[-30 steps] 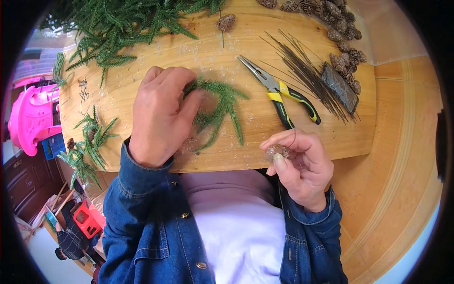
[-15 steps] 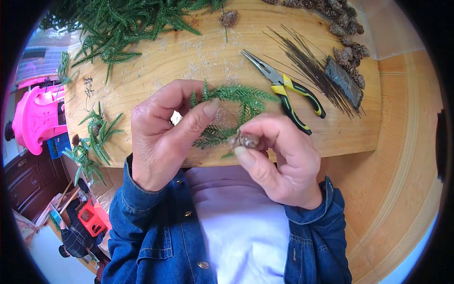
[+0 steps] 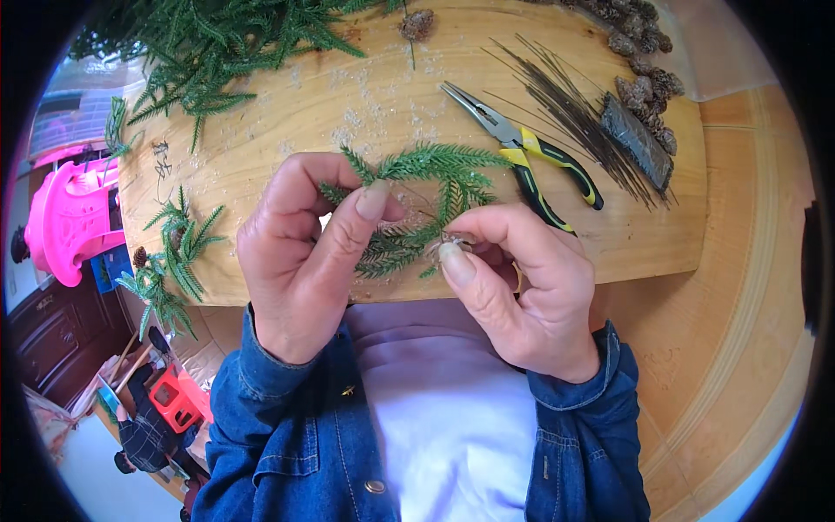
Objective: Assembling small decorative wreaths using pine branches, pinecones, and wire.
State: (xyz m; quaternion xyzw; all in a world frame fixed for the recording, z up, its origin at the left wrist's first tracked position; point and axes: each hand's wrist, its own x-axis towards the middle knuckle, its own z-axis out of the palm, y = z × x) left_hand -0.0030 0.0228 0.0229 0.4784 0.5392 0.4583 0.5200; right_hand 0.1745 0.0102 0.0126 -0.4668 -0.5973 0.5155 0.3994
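Over the near edge of the wooden table, my left hand pinches the stem of a green artificial pine sprig between thumb and forefinger. Its needled branches fan out toward the right. My right hand is closed beside the sprig's lower branches, thumb and fingertips pressed round a small brown pine cone. Most of the cone is hidden behind the fingers. A thin wire seems to run between the two hands, but where its ends go I cannot make out.
Long-nose pliers lie beyond my right hand, by thin dark wires and a dark packet. Pine cones line the far right. Greenery heaps far left; sprigs with cones lie left. Another person is lower left.
The pine cone has turned in my right fingers and shows less. My left fingertips have shifted slightly on the stem, and the sprig's upper branch sits a little higher and farther left.
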